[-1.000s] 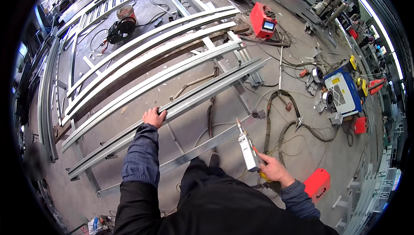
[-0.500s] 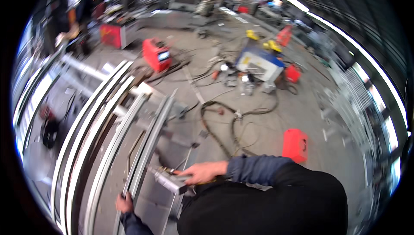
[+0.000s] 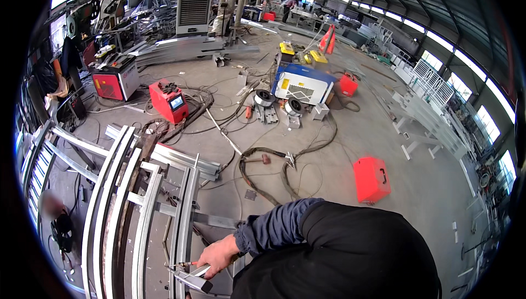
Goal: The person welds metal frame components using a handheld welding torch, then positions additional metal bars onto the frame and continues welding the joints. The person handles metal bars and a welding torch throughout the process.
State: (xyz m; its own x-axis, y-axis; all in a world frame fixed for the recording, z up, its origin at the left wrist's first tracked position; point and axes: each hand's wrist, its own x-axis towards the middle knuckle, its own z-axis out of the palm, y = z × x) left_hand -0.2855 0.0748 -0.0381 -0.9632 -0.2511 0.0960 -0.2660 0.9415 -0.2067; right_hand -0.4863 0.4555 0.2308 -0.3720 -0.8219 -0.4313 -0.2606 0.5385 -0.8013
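At the lower middle, my right hand (image 3: 218,255) closes on a grey metal piece (image 3: 192,281) with a dark end. Something thin and orange-red shows beside the fingers; its kind is not clear. This piece lies at the near end of a pair of narrow silver metal rails (image 3: 183,219), crossing over them. Whether it touches the rails I cannot tell. My left hand is out of view past the lower edge. My right arm in its dark blue sleeve (image 3: 279,223) reaches in from the right, and my black-clad upper body covers the lower middle right.
Long silver bars (image 3: 143,233) rest on crosspieces at left. Red machine (image 3: 169,101), blue-and-white machine (image 3: 302,84) and wire spools (image 3: 264,98) stand ahead. Thick cables (image 3: 246,175) and a hammer (image 3: 262,159) lie on the floor. A red case (image 3: 372,179) sits at right.
The view has shifted and sharpened. My right hand, still holding the grey piece, is lower and further left, over the rails. My left hand, earlier gripping a rail, has left the view.
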